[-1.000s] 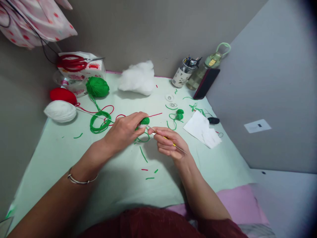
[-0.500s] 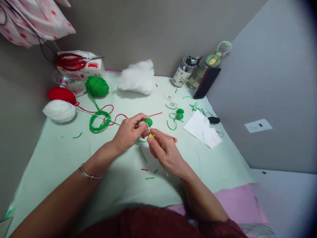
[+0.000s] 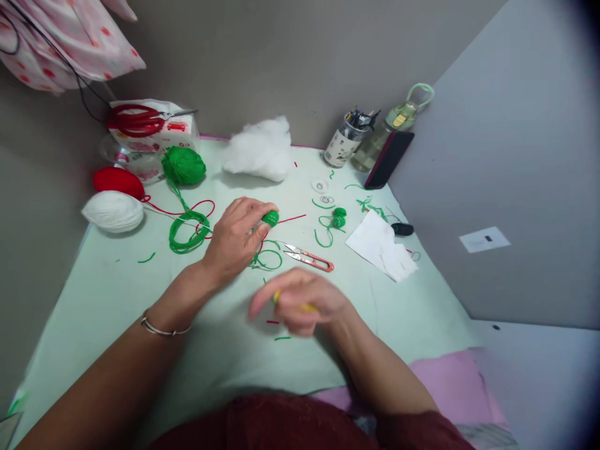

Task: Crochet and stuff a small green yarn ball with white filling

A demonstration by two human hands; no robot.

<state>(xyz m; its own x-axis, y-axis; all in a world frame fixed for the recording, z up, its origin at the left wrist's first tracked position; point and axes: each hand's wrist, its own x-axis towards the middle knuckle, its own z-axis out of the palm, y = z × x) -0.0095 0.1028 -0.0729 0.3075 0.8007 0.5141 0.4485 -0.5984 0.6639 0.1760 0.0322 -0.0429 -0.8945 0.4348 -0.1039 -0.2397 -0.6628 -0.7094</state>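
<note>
Between the thumb and fingers of my left hand (image 3: 234, 234) is a small green crocheted piece (image 3: 270, 218), mostly covered by the fingers. My right hand (image 3: 304, 300) is apart from it, nearer my body and blurred by motion. Its fingers wrap round a yellow-handled crochet hook (image 3: 307, 307), whose metal shaft cannot be made out now. On the table between the hands lie orange-handled thread snips (image 3: 309, 257) and a loop of green yarn (image 3: 268, 257).
Green (image 3: 184, 165), red (image 3: 118, 181) and white yarn balls (image 3: 112, 211) sit at the left, by a coil of green yarn (image 3: 187, 231). White stuffing (image 3: 259, 150) lies at the back. A pen cup (image 3: 344, 142), bottle (image 3: 375, 147) and phone (image 3: 390, 159) stand at the back right.
My right hand has drawn the crochet hook away from the green piece, toward my body. My left hand has shifted slightly up and left with the piece, uncovering the snips.
</note>
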